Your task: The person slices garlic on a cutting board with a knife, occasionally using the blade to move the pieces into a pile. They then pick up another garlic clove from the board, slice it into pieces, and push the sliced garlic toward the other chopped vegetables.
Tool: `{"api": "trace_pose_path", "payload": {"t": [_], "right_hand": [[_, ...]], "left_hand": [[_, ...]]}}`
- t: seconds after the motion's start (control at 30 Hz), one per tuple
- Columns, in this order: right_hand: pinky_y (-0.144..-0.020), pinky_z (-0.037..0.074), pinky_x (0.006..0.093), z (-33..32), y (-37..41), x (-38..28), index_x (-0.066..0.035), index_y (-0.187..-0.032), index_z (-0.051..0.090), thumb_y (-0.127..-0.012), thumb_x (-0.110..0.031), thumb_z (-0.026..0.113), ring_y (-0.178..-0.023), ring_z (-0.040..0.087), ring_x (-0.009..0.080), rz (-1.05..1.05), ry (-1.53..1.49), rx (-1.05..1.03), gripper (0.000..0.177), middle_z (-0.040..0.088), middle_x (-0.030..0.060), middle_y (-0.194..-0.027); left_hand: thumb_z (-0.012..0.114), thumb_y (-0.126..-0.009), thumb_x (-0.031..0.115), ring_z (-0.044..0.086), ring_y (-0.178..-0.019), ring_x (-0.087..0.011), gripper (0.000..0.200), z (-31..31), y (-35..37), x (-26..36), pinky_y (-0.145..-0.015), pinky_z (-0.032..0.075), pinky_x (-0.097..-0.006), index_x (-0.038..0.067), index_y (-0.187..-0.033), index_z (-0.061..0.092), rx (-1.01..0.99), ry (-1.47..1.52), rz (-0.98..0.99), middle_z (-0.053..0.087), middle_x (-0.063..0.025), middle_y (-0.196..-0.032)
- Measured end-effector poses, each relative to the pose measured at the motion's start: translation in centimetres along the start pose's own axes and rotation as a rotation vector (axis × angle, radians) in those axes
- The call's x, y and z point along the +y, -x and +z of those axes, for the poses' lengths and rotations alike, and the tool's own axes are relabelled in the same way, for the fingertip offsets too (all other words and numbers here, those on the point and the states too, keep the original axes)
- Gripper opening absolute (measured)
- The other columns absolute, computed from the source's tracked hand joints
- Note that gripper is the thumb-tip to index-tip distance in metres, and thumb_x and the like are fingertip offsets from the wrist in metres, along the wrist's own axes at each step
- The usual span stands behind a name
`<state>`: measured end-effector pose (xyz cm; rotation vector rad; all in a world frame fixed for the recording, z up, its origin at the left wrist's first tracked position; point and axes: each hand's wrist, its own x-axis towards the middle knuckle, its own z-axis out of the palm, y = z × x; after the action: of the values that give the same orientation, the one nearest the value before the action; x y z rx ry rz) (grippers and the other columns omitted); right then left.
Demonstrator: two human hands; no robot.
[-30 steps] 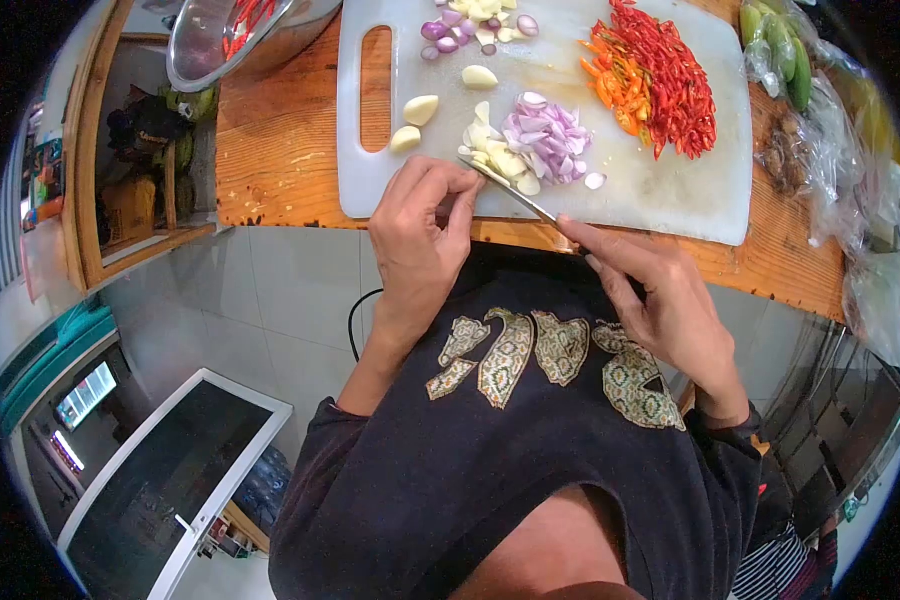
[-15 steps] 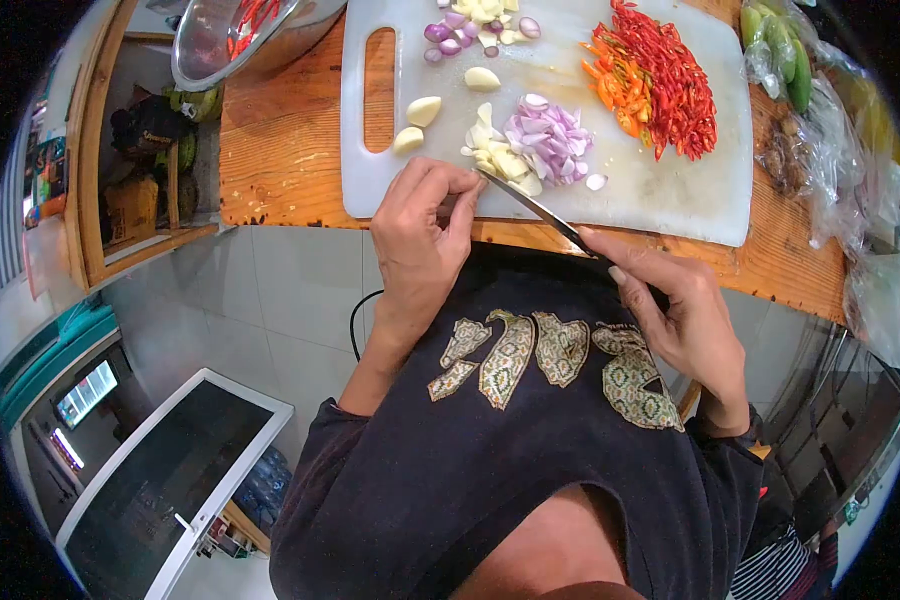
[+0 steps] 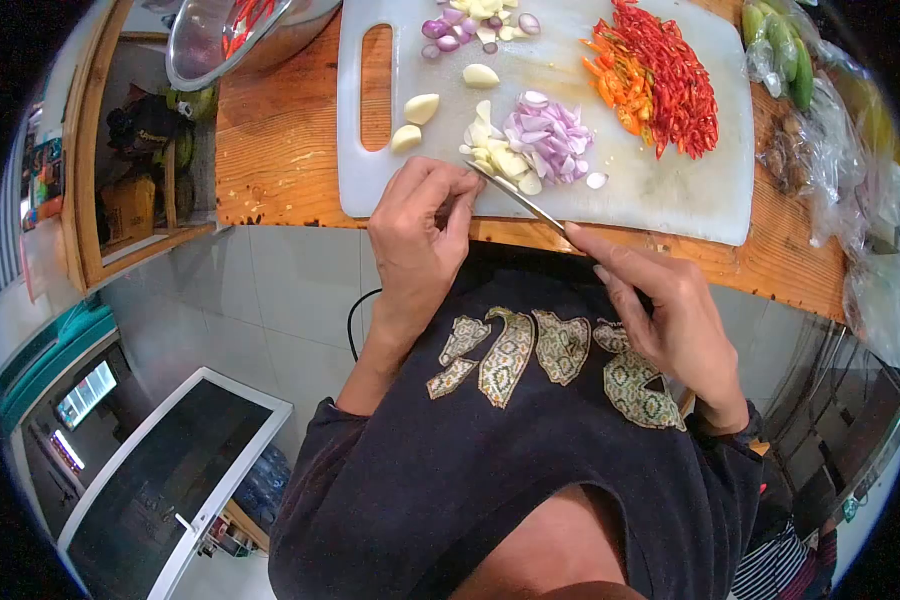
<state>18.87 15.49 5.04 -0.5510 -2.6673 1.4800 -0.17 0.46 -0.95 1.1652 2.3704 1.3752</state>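
Observation:
My right hand is closed round the handle of a knife. The blade slants up and left across the front edge of the white cutting board, its tip at my left fingertips. My left hand is pinched at the board's edge; whatever its fingers hold is hidden. Just beyond the blade lie sliced garlic and a heap of sliced shallots. Several whole peeled garlic cloves rest to the left of the slices.
Chopped red chillies and orange chillies lie on the board's right. Whole shallots are at the back. A metal bowl stands on the wooden table at left. Plastic bags of vegetables line the right edge.
My right hand has moved slightly left, and the knife blade has slid further over past my left fingertips. My left hand has hardly moved.

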Motion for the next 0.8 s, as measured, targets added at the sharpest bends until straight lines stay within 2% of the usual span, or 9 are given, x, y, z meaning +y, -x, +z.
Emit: {"api": "trace_pose_path", "payload": {"t": [0.1, 0.2, 0.3, 0.37, 0.43, 0.47, 0.57, 0.67, 0.8], "right_hand": [[-0.067, 0.050, 0.0437, 0.6, -0.6, 0.2, -0.008, -0.139, 0.062, -0.090, 0.005, 0.061, -0.069, 0.064, 0.0360, 0.019, -0.029, -0.026, 0.051, 0.065, 0.0219, -0.080], [-0.069, 0.051, 0.0434, 1.3, -0.8, 0.8, -0.008, -0.140, 0.061, -0.091, 0.004, 0.061, -0.069, 0.063, 0.0372, -0.058, -0.056, 0.040, 0.050, 0.065, 0.0218, -0.079], [-0.073, 0.053, 0.0412, 0.5, -0.1, 0.3, -0.007, -0.136, 0.064, -0.092, 0.004, 0.060, -0.068, 0.064, 0.0357, 0.058, -0.067, -0.024, 0.045, 0.065, 0.0223, -0.079], [-0.077, 0.054, 0.0397, -1.5, 0.1, -0.3, -0.006, -0.133, 0.066, -0.093, 0.003, 0.060, -0.070, 0.066, 0.0342, 0.268, -0.051, -0.154, 0.042, 0.068, 0.0228, -0.084], [-0.081, 0.055, 0.0386, -1.9, 0.5, -0.2, -0.006, -0.130, 0.068, -0.094, 0.003, 0.060, -0.074, 0.068, 0.0327, 0.331, -0.088, -0.153, 0.039, 0.070, 0.0231, -0.090], [-0.083, 0.055, 0.0382, -1.5, 0.7, 0.2, -0.006, -0.129, 0.069, -0.094, 0.003, 0.060, -0.077, 0.069, 0.0320, 0.284, -0.131, -0.091, 0.037, 0.071, 0.0231, -0.094], [-0.085, 0.055, 0.0379, -0.7, 0.5, 0.9, -0.005, -0.128, 0.069, -0.093, 0.004, 0.060, -0.086, 0.072, 0.0319, 0.146, -0.156, 0.004, 0.037, 0.074, 0.0226, -0.104], [-0.086, 0.055, 0.0379, -0.8, -0.2, 0.8, -0.004, -0.128, 0.069, -0.092, 0.005, 0.060, -0.093, 0.074, 0.0330, 0.142, -0.155, -0.018, 0.038, 0.074, 0.0220, -0.109], [-0.086, 0.055, 0.0389, -0.3, -0.5, 1.4, -0.003, -0.127, 0.069, -0.091, 0.006, 0.060, -0.096, 0.073, 0.0351, 0.076, -0.145, 0.000, 0.039, 0.074, 0.0214, -0.109]], "left_hand": [[0.076, -0.081, -0.006, 0.065, -0.076, -0.0238, 0.013, 0.0, 0.0, 0.0, -0.062, 0.052, -0.0342, -0.001, -0.092, 0.070, 0.006, -0.003, 0.010, 0.065, -0.0090, -0.085], [0.076, -0.081, -0.006, 0.065, -0.077, -0.0235, 0.013, 0.1, 0.0, -0.2, -0.062, 0.052, -0.0341, -0.001, -0.092, 0.070, 0.010, -0.003, 0.014, 0.065, -0.0090, -0.085], [0.076, -0.082, -0.006, 0.066, -0.076, -0.0230, 0.013, 0.1, 0.0, -0.5, -0.062, 0.052, -0.0338, -0.001, -0.092, 0.070, 0.005, -0.017, 0.017, 0.065, -0.0089, -0.084], [0.076, -0.082, -0.006, 0.066, -0.075, -0.0228, 0.012, 0.0, 0.0, -0.4, -0.062, 0.053, -0.0334, -0.001, -0.091, 0.070, 0.000, -0.019, 0.019, 0.064, -0.0088, -0.084], [0.076, -0.082, -0.006, 0.066, -0.074, -0.0227, 0.012, 0.1, 0.0, -0.3, -0.062, 0.053, -0.0332, -0.001, -0.091, 0.070, 0.002, 0.033, -0.029, 0.064, -0.0088, -0.083], [0.076, -0.082, -0.006, 0.066, -0.073, -0.0226, 0.012, 0.1, 0.0, -0.2, -0.061, 0.054, -0.0331, -0.001, -0.090, 0.070, 0.001, 0.059, -0.052, 0.064, -0.0088, -0.083], [0.077, -0.084, -0.006, 0.070, -0.080, -0.0127, 0.010, -0.2, 0.0, 0.2, -0.070, 0.055, -0.0253, -0.002, -0.094, 0.074, -0.031, 0.008, -0.075, 0.069, -0.0075, -0.089], [0.077, -0.082, -0.005, 0.068, -0.073, -0.0229, 0.012, -0.1, -0.1, -0.3, -0.062, 0.055, -0.0324, 0.000, -0.091, 0.071, -0.006, 0.003, -0.008, 0.064, -0.0090, -0.083], [0.077, -0.082, -0.005, 0.069, -0.075, -0.0232, 0.012, -0.2, -0.1, -0.1, -0.064, 0.055, -0.0328, 0.001, -0.091, 0.071, -0.014, -0.025, -0.006, 0.065, -0.0092, -0.084]]}}
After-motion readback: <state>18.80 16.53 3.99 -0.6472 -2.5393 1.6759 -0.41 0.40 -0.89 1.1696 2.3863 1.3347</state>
